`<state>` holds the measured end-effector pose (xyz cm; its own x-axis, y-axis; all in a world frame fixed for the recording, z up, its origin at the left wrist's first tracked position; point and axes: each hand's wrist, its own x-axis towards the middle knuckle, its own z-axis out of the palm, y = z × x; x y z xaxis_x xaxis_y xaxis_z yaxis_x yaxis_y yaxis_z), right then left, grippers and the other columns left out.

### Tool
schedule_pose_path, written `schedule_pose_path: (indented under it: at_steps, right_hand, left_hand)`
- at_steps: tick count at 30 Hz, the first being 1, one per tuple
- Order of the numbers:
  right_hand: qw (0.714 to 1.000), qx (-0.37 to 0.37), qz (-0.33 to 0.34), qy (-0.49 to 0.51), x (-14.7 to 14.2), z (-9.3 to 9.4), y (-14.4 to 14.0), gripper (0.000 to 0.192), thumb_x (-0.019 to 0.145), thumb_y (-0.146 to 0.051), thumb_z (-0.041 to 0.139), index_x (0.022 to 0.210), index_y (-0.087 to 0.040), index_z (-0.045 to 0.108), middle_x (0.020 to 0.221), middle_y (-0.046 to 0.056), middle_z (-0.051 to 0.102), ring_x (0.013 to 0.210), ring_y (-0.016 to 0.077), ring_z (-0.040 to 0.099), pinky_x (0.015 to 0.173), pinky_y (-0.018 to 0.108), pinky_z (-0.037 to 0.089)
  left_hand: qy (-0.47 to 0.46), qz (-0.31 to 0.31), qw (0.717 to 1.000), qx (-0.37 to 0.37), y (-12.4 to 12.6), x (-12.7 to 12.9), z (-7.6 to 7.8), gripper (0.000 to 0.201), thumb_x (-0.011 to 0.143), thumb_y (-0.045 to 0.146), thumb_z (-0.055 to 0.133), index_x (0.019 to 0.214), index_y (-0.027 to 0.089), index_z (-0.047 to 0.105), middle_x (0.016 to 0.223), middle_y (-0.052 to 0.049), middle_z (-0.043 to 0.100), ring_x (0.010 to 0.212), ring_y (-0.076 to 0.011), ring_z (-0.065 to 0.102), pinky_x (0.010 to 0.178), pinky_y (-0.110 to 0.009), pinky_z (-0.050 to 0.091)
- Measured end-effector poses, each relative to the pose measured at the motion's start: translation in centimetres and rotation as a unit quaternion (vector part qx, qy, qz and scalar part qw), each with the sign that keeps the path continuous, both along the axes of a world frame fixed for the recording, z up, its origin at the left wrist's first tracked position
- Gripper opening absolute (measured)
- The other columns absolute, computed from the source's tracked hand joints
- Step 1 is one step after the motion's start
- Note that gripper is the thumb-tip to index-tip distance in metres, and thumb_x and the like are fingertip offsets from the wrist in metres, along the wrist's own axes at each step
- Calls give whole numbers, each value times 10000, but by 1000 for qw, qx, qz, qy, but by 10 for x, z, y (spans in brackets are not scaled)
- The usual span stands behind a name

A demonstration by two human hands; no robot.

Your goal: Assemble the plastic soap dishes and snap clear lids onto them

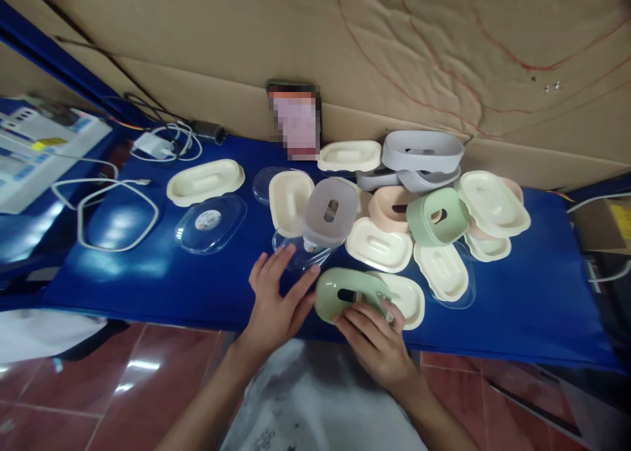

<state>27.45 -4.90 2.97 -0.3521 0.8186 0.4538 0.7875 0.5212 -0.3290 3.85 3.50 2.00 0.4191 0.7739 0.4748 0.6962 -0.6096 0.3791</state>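
Note:
My right hand (377, 338) is at the near edge of a pale green oval plastic cover with a slot (328, 292), its fingers curled over the rim by the slot. The cover overlaps a cream plastic tray (411, 300). To the left, my left hand (276, 300) has its fingers spread, thumb and forefinger close to the green cover's left end. Beyond its fingertips lie a clear plastic lid (298, 259) and a grey slotted cover (325, 217), which rests partly over the lid. A cream tray (286, 198) touches the grey cover.
More cream trays, a second green cover (434, 224), a peach cover (389, 208) and a stacked grey cover (419, 152) crowd the right side of the blue table (207, 290). A phone (298, 122) leans on the cardboard. Leftward lie a clear lid (211, 224) and a white cable (118, 246).

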Motion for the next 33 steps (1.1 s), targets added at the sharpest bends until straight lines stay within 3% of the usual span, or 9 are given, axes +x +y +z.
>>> schedule_pose_path:
  at_steps: [4, 9, 12, 15, 19, 22, 27, 33]
  right_hand:
    - [1000, 10, -7, 6, 12, 1, -7, 275, 1034, -261, 695, 1307, -245, 722, 1324, 67, 770, 1327, 214, 652, 1291, 445, 302]
    - [995, -12, -101, -21, 62, -6, -33, 355, 1015, -305, 712, 1361, -239, 675, 1334, 109, 710, 1289, 266, 648, 1249, 513, 345]
    - [982, -56, -178, -9, 80, -15, -48, 564, 1024, -357, 691, 1551, -234, 533, 1469, 171, 607, 1386, 331, 585, 1172, 556, 455]
    - [970, -72, -225, 53, 77, -19, -55, 690, 1039, -410, 644, 1656, -225, 396, 1563, 212, 512, 1513, 385, 473, 1130, 606, 522]
    - [979, -66, -177, 81, 62, -19, -53, 696, 1076, -457, 568, 1701, -260, 331, 1700, 192, 363, 1587, 399, 388, 1123, 614, 558]
    - [989, -80, -120, 31, 62, -17, -46, 714, 1053, -428, 645, 1697, -345, 347, 1785, 125, 233, 1577, 400, 413, 1119, 581, 580]
    - [991, -114, -73, -4, 75, -9, -33, 722, 1013, -225, 710, 1665, -334, 421, 1731, 116, 378, 1514, 355, 510, 1140, 527, 581]
    - [992, -104, -15, -69, 84, -5, -23, 628, 1035, -234, 674, 1631, -293, 484, 1691, 122, 456, 1491, 332, 512, 1121, 505, 579]
  left_hand:
    - [51, -135, 989, -24, -24, -5, 8, 425, 1042, 506, 644, 1414, 301, 646, 1560, -118, 581, 1417, -320, 553, 1249, -535, 366]
    - [33, -134, 989, -57, -28, 0, 7, 274, 1037, 200, 668, 1311, 221, 684, 1426, -138, 648, 1380, -317, 556, 1122, -496, 497]
    - [-7, -138, 988, -70, -25, 6, 6, 295, 1019, 188, 699, 1314, 202, 681, 1384, -137, 647, 1368, -323, 542, 1089, -480, 539]
    - [-16, -149, 987, -66, -25, 17, 9, 277, 1023, 236, 710, 1296, 202, 682, 1356, -122, 660, 1335, -312, 554, 1072, -472, 554]
    - [12, -166, 984, -61, -27, 33, 15, 215, 1055, 270, 664, 1261, 213, 689, 1345, -107, 680, 1306, -290, 575, 1030, -444, 558]
    - [32, -173, 983, -59, -29, 36, 15, 238, 1049, 306, 679, 1270, 219, 690, 1372, -105, 679, 1278, -292, 576, 1023, -448, 544]
    - [56, -180, 981, -44, -32, 36, 10, 254, 1064, 222, 627, 1312, 242, 677, 1431, -90, 668, 1256, -276, 578, 1067, -466, 502]
    - [52, -179, 981, -56, -33, 36, 9, 184, 1073, 248, 597, 1228, 218, 692, 1505, -114, 623, 1456, -313, 488, 1143, -497, 482]
